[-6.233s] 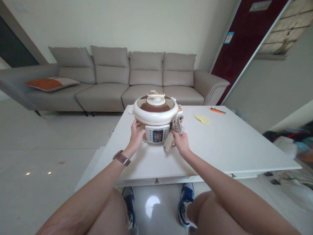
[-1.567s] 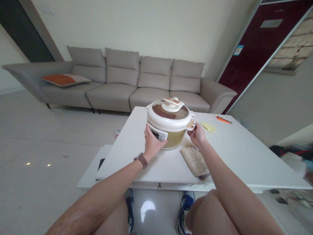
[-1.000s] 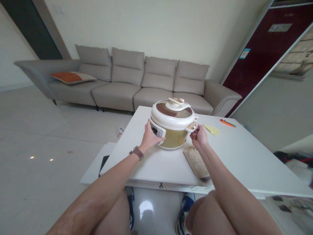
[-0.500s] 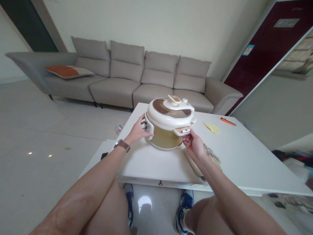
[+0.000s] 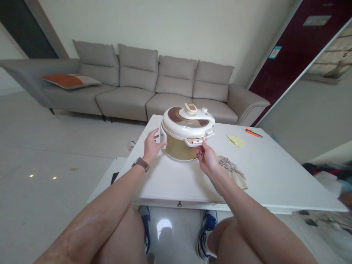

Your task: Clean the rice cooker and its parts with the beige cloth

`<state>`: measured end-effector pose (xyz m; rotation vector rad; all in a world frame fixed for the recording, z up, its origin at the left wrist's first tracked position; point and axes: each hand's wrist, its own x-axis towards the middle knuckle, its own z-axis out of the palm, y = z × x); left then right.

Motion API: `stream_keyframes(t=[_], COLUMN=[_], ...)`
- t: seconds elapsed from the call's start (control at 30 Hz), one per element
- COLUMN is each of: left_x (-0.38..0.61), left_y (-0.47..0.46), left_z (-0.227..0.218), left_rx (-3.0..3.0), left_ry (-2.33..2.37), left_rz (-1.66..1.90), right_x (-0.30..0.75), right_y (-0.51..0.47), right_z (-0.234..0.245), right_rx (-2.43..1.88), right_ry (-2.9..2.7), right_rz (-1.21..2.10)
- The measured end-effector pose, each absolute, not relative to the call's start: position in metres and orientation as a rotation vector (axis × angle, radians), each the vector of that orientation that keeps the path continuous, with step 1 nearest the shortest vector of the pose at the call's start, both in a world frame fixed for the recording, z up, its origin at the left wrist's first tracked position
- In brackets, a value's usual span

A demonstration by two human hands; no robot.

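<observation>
An electric pressure cooker [image 5: 180, 148] with a gold body, a white lid rim and a brown-tinted top stands upright on the white table [image 5: 176, 183]. Its lid is on, and a beige-topped knob rises from it. My left hand [image 5: 151, 146] is at the cooker's left side, fingers apart, thumb at the edge of the white panel [image 5: 163, 137]. With bent fingers my right hand [image 5: 206, 157] grips the outer end of the white side handle [image 5: 194, 142]. Under my right forearm, a patterned beige cloth [image 5: 232, 171] lies partly covered.
To the right on the table lie a yellow cloth [image 5: 235, 140] and an orange cutter-like tool [image 5: 253, 132]. A grey sofa [image 5: 170, 80] with an orange and white cushion [image 5: 72, 80] stands behind. A drawer knob [image 5: 179, 204] sticks out from the table's front.
The cooker has shifted slightly left and away and turned a little, its front handle swinging left with my right hand. My left hand's fingers have come off the panel. More of the patterned cloth shows.
</observation>
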<state>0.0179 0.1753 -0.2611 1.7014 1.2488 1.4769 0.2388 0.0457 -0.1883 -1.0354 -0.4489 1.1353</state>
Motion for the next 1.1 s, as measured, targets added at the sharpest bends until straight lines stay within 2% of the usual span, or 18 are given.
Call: stream_keyframes(t=[0.13,0.3,0.33,0.43,0.5,0.63,0.77,0.93,1.1], left_x=[0.025,0.024,0.022,0.017,0.015,0.018,0.026,0.039,0.050], left_y=[0.182,0.184,0.184,0.182,0.178,0.167,0.159,0.155,0.148], left_z=[-0.265,-0.266,-0.266,-0.268,-0.268,-0.265,-0.258,-0.253,-0.255], left_rx=[1.630,1.624,1.629,1.718,1.795,1.835,1.802,1.682,1.505], left_ry=[1.324,1.351,1.359,1.371,1.383,1.397,1.408,1.471,1.514], left_rz=[1.494,1.429,1.410,1.344,1.299,1.244,1.218,1.217,1.174], right_x=[0.242,0.298,0.319,0.389,0.431,0.482,0.493,0.489,0.472], right_y=[0.053,0.053,0.051,0.045,0.036,0.012,-0.004,-0.010,-0.021], right_z=[-0.191,-0.200,-0.204,-0.220,-0.233,-0.259,-0.272,-0.271,-0.260], right_rx=[-1.084,-1.394,-1.510,-1.948,-2.287,-2.454,-2.420,-2.224,-1.812], right_ry=[-0.529,-1.012,-1.109,-1.321,-1.325,-1.266,-1.209,-1.065,-0.791], right_rz=[1.138,1.186,1.103,0.533,0.341,0.477,0.692,1.111,1.557])
